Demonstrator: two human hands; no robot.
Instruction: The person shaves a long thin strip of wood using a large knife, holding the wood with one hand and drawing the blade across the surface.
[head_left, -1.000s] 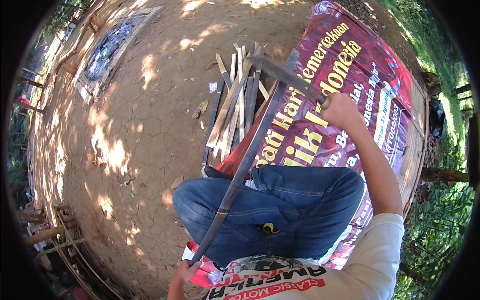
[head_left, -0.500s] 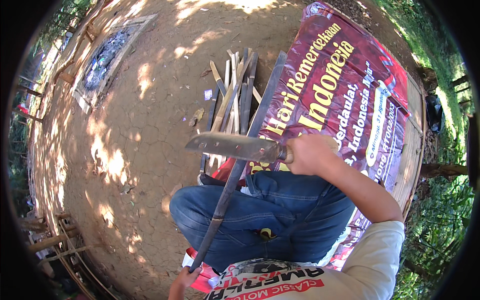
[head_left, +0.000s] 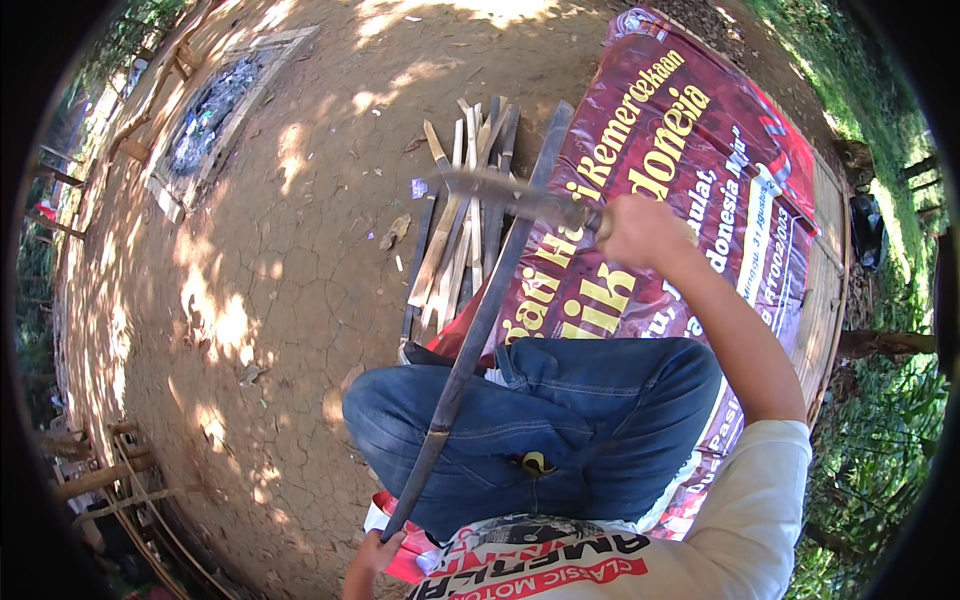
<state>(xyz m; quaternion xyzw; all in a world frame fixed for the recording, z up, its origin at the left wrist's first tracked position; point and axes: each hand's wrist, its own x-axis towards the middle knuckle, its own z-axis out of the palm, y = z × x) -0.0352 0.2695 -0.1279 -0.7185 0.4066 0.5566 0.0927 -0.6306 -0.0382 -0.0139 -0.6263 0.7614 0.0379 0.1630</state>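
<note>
My right hand [head_left: 645, 232] is closed round the handle of a machete [head_left: 500, 190], whose broad blade points left and is smeared by motion. The blade lies across the upper part of a long dark bamboo strip [head_left: 462, 375]; whether it touches the strip I cannot tell. Low in the view, my left hand [head_left: 376, 552] grips the near end of that strip. The strip slants up and to the right across my bent legs in blue jeans [head_left: 530, 410]. Beyond my knees lies a loose pile of split bamboo pieces [head_left: 440, 240], partly behind the blade.
I sit on a dark red printed banner [head_left: 650, 130] spread over a bamboo platform [head_left: 825, 270]. Cracked bare earth [head_left: 290, 350] stretches to the left. At the far left is a framed ash pit [head_left: 215, 115]; a wooden structure [head_left: 105, 485] stands at the lower left.
My right hand has moved the machete away from me, up along the bamboo strip. My left hand and the strip have stayed nearly in place.
</note>
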